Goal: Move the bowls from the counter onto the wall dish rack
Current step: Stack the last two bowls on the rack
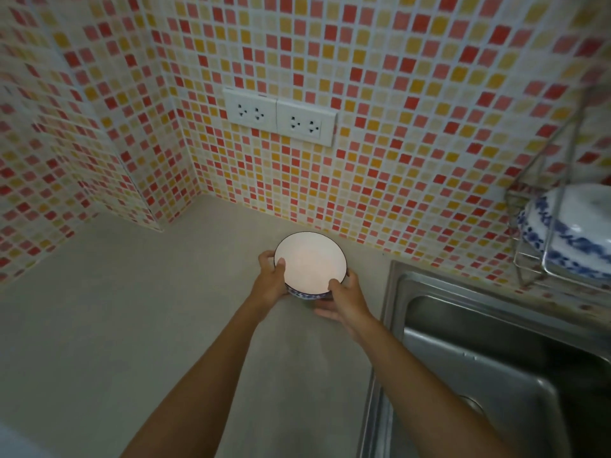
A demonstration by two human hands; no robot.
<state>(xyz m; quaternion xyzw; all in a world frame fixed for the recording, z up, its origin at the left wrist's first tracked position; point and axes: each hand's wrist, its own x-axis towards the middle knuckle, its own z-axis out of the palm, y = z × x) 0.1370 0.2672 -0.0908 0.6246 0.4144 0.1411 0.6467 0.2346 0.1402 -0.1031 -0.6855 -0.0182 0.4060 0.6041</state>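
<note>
**White bowl held in both hands above the counter**

White inside with a dark rim and a blue pattern on its outer wall, the bowl sits just below the middle of the frame, close to the foot of the tiled wall. The left hand grips its left side, thumb over the rim and fingers curled round the outside. The right hand grips the lower right edge, thumb on the rim and fingers spread beneath the base. Whether the bowl touches the counter or hangs just above it cannot be told.

The grey counter fills the lower left of the frame. A steel sink takes the lower right, just beside the right forearm. At the right edge, above the sink, the wire dish rack hangs on the wall with a stack of blue-and-white dishes already in it, well apart from the held bowl.

The wall is covered in small red, orange and cream mosaic tiles. Two white double sockets are set side by side in the upper middle of the frame. No writing or label can be read anywhere.
</note>
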